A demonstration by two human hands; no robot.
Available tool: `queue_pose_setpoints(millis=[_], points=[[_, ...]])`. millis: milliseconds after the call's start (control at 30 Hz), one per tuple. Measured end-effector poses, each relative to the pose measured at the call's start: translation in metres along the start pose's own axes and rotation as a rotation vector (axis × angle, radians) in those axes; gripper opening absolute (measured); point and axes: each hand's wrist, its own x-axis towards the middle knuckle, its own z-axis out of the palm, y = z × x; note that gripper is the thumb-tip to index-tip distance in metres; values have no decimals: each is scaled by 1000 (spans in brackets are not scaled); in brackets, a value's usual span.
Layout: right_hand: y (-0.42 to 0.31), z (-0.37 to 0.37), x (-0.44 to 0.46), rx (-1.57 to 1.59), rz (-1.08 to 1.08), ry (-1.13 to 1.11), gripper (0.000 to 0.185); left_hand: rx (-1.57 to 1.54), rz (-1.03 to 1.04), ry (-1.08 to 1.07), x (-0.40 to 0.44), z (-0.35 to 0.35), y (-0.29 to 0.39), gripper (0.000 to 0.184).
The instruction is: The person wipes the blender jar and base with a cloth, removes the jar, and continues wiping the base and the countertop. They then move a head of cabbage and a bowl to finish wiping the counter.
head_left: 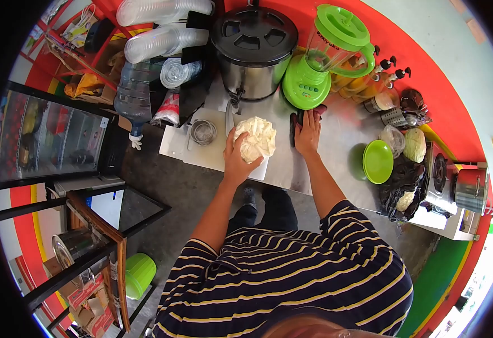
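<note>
A pale, leafy cabbage (256, 139) sits at the right part of a white cutting board (209, 155). My left hand (238, 159) is curled round its lower left side, thumb and fingers against the leaves. A knife (229, 121) lies on the board, left of the cabbage, its lower part hidden. On the metal table (277, 169), my right hand (309, 133) presses on a dark reddish cloth (321, 108), which shows on both sides of the fingers. The green blender (307, 84) stands just beyond this hand.
A round metal strainer-like container (203, 132) rests on the board. Behind stands a steel pot with a black lid (254, 34). To the right are a green bowl (377, 161), another cabbage (414, 145), a black plastic bag (401, 186) and several pump bottles (379, 81).
</note>
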Motion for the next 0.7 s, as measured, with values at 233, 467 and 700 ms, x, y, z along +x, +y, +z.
queue_pose_setpoints(millis=[233, 467, 700], points=[[0, 8, -5, -48, -301, -86, 70, 52, -9, 14, -1, 0, 5, 104], [-35, 13, 23, -26, -465, -306, 69, 63, -7, 4, 1, 0, 5, 102], [-44, 25, 31, 160, -377, -338, 63, 81, 2, 28, -2, 7, 1, 101]])
